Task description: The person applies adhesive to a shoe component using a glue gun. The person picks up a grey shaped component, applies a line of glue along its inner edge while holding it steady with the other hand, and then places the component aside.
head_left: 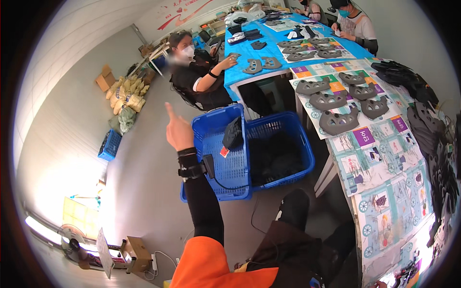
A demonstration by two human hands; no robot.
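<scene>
My left hand [179, 131] is raised at the end of my outstretched arm, with the index finger pointing forward and the other fingers curled. Nothing shows in it. A black strap with a small device [197, 169] wraps the wrist. Just right of the hand is a blue plastic crate [211, 126], holding a black piece with a red tag [232, 137]. Beside it stands a second blue crate [307, 156] with dark pieces inside. A small skin-toned patch at the lower right edge may be my right hand; its fingers cannot be made out.
Grey curved parts [338, 122] lie in rows on a patterned table covering [379, 163] to my right, black pieces [427, 127] along its far side. A masked co-worker [199, 79] sits at the blue-covered table [273, 41]; others work beyond. Yellow sacks [128, 96] lie by the left wall.
</scene>
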